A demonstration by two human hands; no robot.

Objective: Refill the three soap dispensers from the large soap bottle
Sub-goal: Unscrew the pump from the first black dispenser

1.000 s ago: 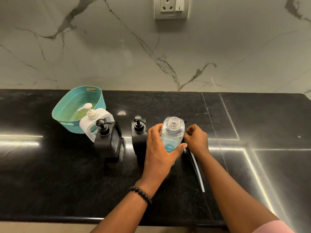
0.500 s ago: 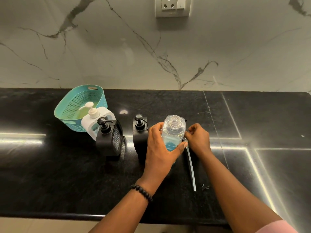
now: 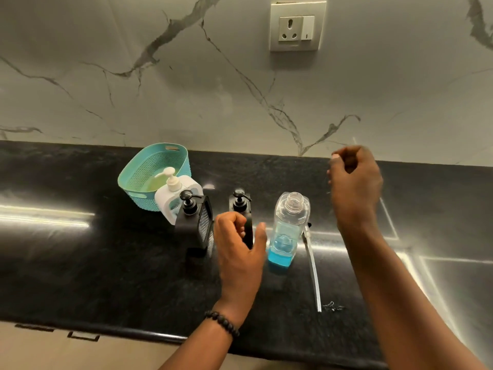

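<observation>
I see the clear dispenser bottle (image 3: 289, 231) standing upright and uncapped on the black desk (image 3: 80, 263), a little blue soap in its bottom. Its pump's dip tube (image 3: 312, 271) lies on the desk just right of that bottle. My left hand (image 3: 240, 252) hovers just left of the bottle, fingers loosely curled, grasping nothing. My right hand (image 3: 354, 182) is raised right of and beyond the bottle, fingers curled; I cannot tell whether it grips anything. Two black pump dispensers (image 3: 196, 222) (image 3: 241, 206) stand left of the bottle. Farther left are the large white soap bottle (image 3: 176, 193) and a teal basket (image 3: 152, 172).
</observation>
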